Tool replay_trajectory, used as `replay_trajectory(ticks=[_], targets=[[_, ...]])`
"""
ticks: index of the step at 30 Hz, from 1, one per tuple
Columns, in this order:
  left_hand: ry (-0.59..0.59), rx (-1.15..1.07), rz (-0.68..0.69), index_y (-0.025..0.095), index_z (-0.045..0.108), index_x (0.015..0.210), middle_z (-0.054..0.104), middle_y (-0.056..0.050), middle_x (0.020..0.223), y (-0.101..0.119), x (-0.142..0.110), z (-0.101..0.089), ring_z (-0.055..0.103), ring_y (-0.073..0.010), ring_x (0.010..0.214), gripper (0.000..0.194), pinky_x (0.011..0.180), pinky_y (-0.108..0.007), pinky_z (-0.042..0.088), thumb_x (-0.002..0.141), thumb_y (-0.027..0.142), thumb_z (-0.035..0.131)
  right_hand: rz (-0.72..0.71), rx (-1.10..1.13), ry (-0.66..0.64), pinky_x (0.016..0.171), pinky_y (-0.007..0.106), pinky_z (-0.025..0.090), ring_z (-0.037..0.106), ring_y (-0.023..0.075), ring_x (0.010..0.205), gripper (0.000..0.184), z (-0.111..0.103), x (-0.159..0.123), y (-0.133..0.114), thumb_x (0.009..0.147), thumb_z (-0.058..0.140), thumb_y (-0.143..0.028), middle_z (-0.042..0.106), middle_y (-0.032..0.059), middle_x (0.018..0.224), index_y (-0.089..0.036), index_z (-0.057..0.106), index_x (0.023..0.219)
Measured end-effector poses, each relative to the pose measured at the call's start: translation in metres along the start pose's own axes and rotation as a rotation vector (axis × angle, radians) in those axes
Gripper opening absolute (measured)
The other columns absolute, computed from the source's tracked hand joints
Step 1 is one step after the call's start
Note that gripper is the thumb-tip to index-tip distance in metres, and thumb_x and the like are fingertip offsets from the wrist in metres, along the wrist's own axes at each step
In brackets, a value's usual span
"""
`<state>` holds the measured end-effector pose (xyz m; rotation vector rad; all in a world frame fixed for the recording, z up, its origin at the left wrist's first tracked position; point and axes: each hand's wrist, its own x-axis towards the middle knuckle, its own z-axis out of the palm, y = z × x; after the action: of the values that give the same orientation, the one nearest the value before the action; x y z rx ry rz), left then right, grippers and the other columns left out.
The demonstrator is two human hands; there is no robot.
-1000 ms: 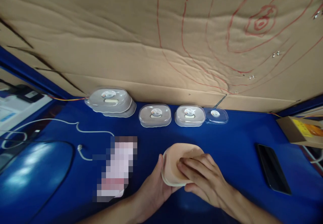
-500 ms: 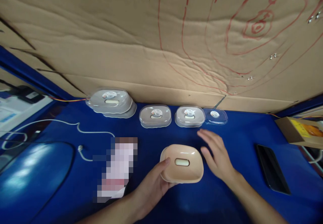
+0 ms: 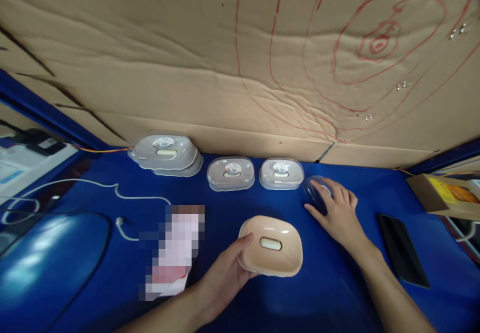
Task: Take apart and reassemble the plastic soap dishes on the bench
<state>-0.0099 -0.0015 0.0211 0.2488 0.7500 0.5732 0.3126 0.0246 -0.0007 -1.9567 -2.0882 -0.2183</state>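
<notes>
Dish (image 3: 285,260), oval, glossy peach: our left hand (image 3: 228,274) clamps it; beyond it, our right hand (image 3: 342,217), fingers apart, touches a clear lid (image 3: 312,194).

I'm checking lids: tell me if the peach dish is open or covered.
Open: the dish in the left hand shows its inside; the clear lid is apart, at the right hand.

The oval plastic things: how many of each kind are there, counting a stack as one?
Grey stack, clear lid on top: 1
Separate grey lidded dishes: 2
Peach dish, in left hand: 1
Loose clear lid, at right hand: 1
Total: 5
Hidden layers can't be counted.
</notes>
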Motion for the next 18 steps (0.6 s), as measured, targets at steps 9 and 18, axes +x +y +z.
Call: replay_trajectory(ticks=[9, 18], targets=[[-0.028, 0.010, -0.005, 0.011, 0.069, 0.138, 0.074, -0.016, 0.137, 0.000, -0.001, 0.000, 0.061, -0.0369, 0.137, 0.059, 0.112, -0.046, 0.046, 0.097, 0.054, 0.070, 0.010, 0.257, -0.106, 0.111, 0.060, 0.053, 0.057, 0.0373, 0.141, 0.059, -0.028, -0.014, -0.019, 0.097, 0.066, -0.049, 0.054, 0.0153, 0.157, -0.027, 0.051, 0.150], [-0.118, 0.060, 0.000, 0.019, 0.067, 0.144, 0.074, -0.012, 0.137, -0.006, 0.001, -0.003, 0.063, -0.0342, 0.135, 0.062, 0.111, -0.046, 0.047, 0.099, 0.062, 0.064, -0.536, 0.563, -0.296, 0.123, 0.055, 0.042, 0.036, 0.0328, 0.158, 0.073, -0.054, -0.040, -0.090, 0.080, 0.071, -0.022, 0.047, 0.0128, 0.165, -0.024, 0.048, 0.150]])
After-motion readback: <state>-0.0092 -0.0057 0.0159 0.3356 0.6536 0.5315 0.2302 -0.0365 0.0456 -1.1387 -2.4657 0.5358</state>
